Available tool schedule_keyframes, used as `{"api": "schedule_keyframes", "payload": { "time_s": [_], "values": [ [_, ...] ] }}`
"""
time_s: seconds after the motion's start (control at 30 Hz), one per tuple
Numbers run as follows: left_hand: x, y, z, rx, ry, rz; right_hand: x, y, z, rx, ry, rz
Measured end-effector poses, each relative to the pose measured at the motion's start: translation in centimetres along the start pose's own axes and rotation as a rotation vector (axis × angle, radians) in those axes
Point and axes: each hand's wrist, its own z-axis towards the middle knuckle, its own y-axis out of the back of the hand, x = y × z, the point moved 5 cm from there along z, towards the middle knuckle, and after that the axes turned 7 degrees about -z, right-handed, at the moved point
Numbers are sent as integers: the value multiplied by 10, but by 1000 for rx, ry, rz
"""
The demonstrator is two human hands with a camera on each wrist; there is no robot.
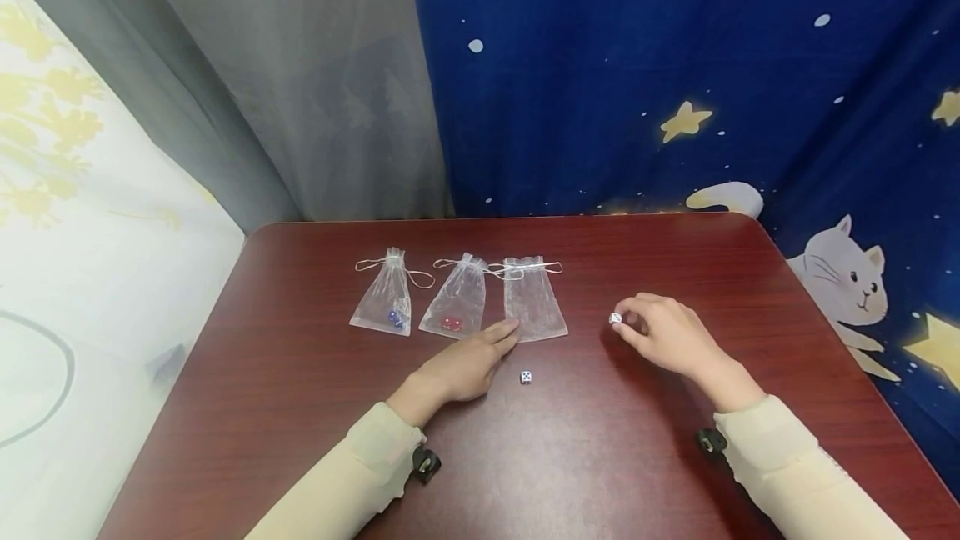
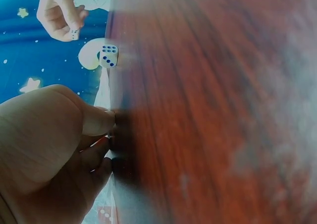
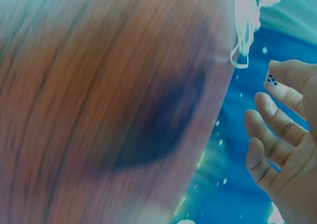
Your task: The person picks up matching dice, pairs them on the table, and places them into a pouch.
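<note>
My right hand (image 1: 667, 332) pinches a white die (image 1: 615, 318) between thumb and index finger, right of the bags; its other fingers are loosely bent in the right wrist view. My left hand (image 1: 465, 363) lies low over the table, fingers stretched out, fingertips at the lower left corner of a sheer white drawstring bag (image 1: 534, 302). Another white die with blue dots (image 1: 526, 377) sits on the table just right of the left hand and shows larger in the left wrist view.
Two more sheer drawstring bags lie to the left: the middle bag (image 1: 467, 294) holds red dice (image 1: 452, 323), the leftmost bag (image 1: 381, 298) blue dice (image 1: 396, 318). All rest on a dark red wooden table (image 1: 300, 407). A blue starry curtain (image 1: 585, 90) hangs behind.
</note>
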Motion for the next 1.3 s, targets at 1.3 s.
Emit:
{"api": "schedule_keyframes", "payload": {
  "time_s": [1.3],
  "values": [
    [3, -3, 1, 3, 15, -19, 94, -50, 2, 139, 318, -7]
  ]
}}
